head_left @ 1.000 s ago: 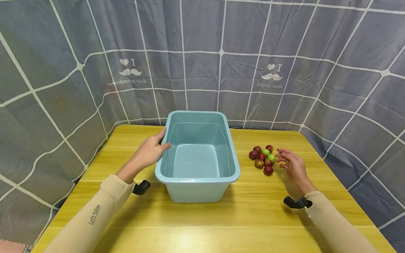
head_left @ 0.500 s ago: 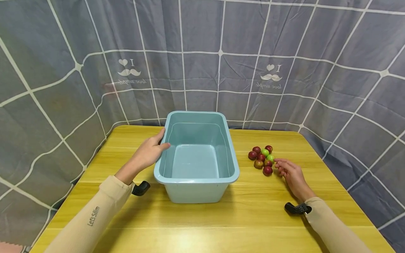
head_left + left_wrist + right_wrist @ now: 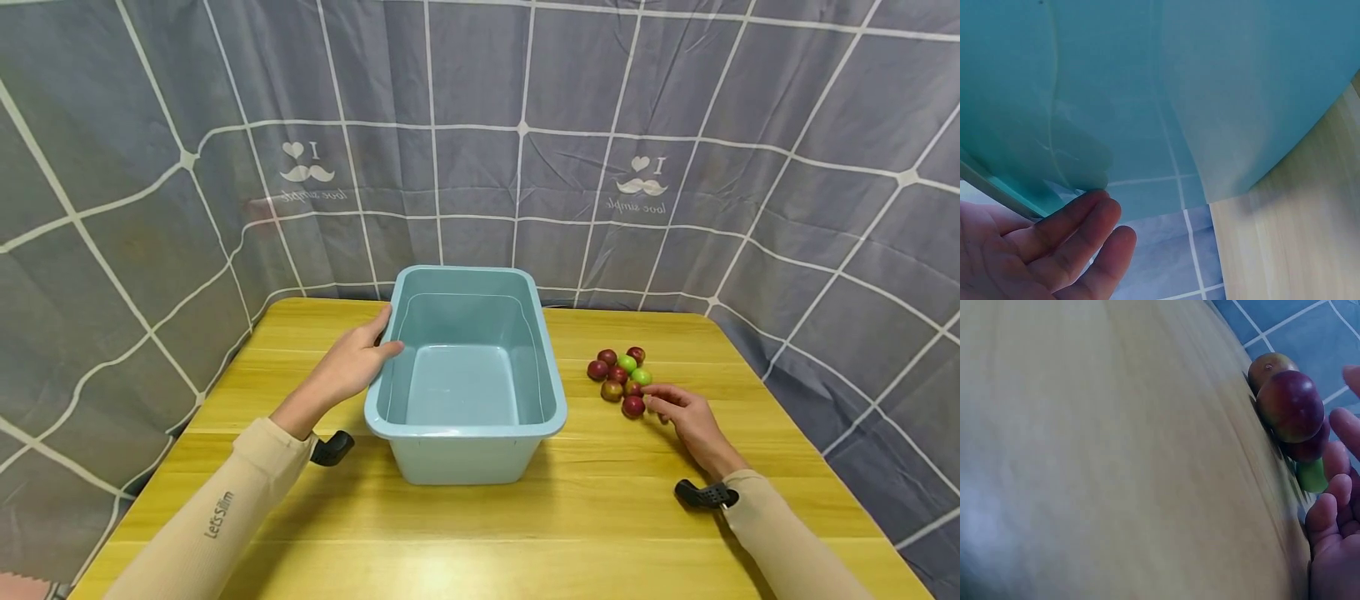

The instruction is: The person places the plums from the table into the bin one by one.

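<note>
A dark red plum (image 3: 633, 407) is seen on a wooden counter (image 3: 480, 533), at the 5 o'clock edge of a cluster of plums (image 3: 617, 374), mostly dark red, with two green plums (image 3: 641, 377) among them. It lies just beside the fingertips of the right hand (image 3: 692, 425), at about 8 o'clock from them in the head view; whether it is touched cannot be told. No strong long axis is shown: the plum looks nearly round from above, slightly oval from the right wrist. By far the nearer hand is the right one.

That hand is held low over the counter, its forearm brought in from 5 o'clock and aimed toward 11. Its fingers (image 3: 670, 392) are loosely bent, and nothing is seen pinched between them.

At 9 o'clock from the plums, well apart from the right hand, a deep light-blue plastic bin (image 3: 465, 432) is stood upright, with no plum visible inside. Its rim is gripped at the 9 o'clock side by the left hand (image 3: 348, 362), the thumb laid over the edge and the fingers kept outside. The left forearm is angled in from 7 o'clock.
</note>
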A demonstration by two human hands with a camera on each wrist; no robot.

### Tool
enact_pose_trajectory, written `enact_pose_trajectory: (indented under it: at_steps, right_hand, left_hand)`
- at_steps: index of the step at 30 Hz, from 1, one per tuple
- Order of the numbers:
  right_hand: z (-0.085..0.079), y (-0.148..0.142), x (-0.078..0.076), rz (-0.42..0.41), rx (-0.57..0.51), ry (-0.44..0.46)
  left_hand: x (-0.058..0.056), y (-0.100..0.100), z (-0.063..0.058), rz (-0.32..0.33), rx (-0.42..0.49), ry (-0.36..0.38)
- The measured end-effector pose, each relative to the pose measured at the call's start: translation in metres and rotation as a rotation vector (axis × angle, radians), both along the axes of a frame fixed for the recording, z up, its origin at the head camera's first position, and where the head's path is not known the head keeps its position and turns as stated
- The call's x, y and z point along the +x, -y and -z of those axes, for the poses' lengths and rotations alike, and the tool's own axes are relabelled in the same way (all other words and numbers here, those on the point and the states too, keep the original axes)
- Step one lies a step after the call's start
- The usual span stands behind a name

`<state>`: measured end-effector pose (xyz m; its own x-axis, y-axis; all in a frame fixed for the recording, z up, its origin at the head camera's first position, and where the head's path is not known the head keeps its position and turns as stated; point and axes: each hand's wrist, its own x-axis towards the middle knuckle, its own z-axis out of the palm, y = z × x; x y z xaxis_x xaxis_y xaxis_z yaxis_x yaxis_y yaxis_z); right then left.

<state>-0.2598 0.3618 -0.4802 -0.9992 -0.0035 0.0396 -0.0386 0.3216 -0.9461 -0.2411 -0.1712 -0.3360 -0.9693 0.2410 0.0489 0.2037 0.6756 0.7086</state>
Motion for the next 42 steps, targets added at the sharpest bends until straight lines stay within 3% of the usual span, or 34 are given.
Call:
enact_pose_trajectory:
  at_steps: [7,19,27,33,42]
  right_hand:
    - [-0.001,0.002,0.001,-0.039,0.128,-0.021]
    - [0.006,0.002,0.0,-0.036,0.177,-0.028]
    - [0.001,0.004,0.001,-0.025,0.183,-0.014]
    - [0.004,0.004,0.006,-0.036,0.159,0.009]
    - [0.001,0.003,0.002,-0.046,0.201,-0.02]
  left_hand:
    - [0.003,-0.001,0.001,0.007,-0.004,-0.007]
    - [0.007,-0.001,0.002,0.0,-0.023,-0.017]
    - [-0.002,-0.006,-0.005,-0.124,-0.197,-0.115]
    - [-0.014,-0.01,-0.005,-0.115,-0.27,-0.069]
    - [-0.014,-0.009,-0.005,-0.081,-0.316,-0.031]
